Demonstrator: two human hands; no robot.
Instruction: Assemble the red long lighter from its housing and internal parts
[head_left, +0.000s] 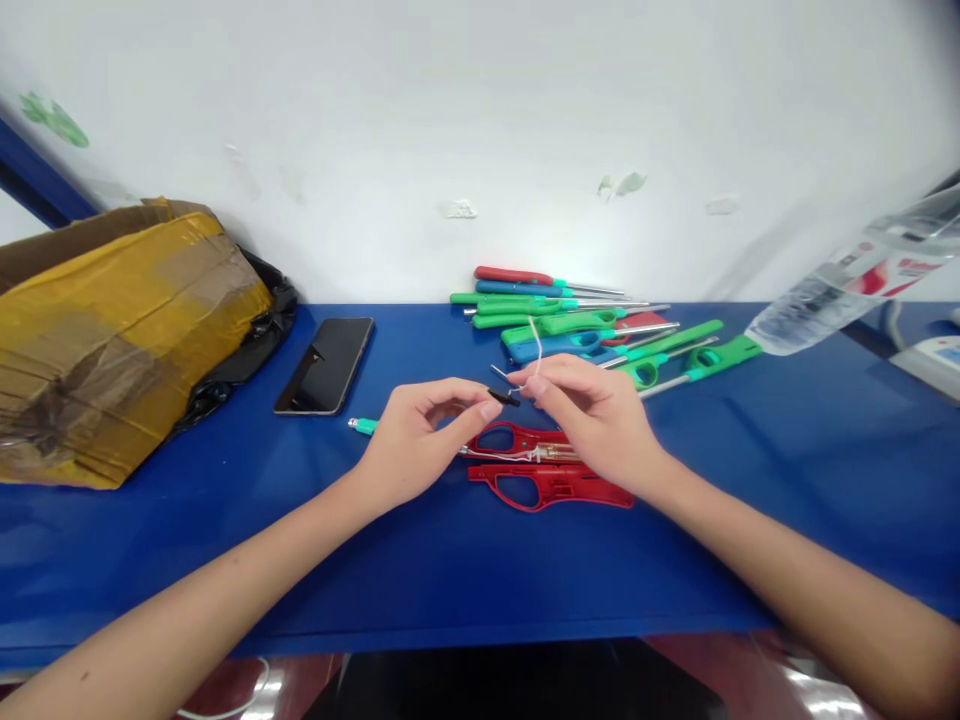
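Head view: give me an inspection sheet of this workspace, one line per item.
Surface: blue table, slightly shiny.
Job's things: two red handle halves side by side, black piece, white wire.
Clutter: phone, taped box, bottle, pile of lighters.
Hands: left hand pinches the black piece; right hand pinches the white wire.
Cables: white cable below the table edge, lower left.
Surroundings: white wall, marked in places.

Bright light washes the wall [360, 110], the floor [301, 682] catches glare, and edges look stretched.
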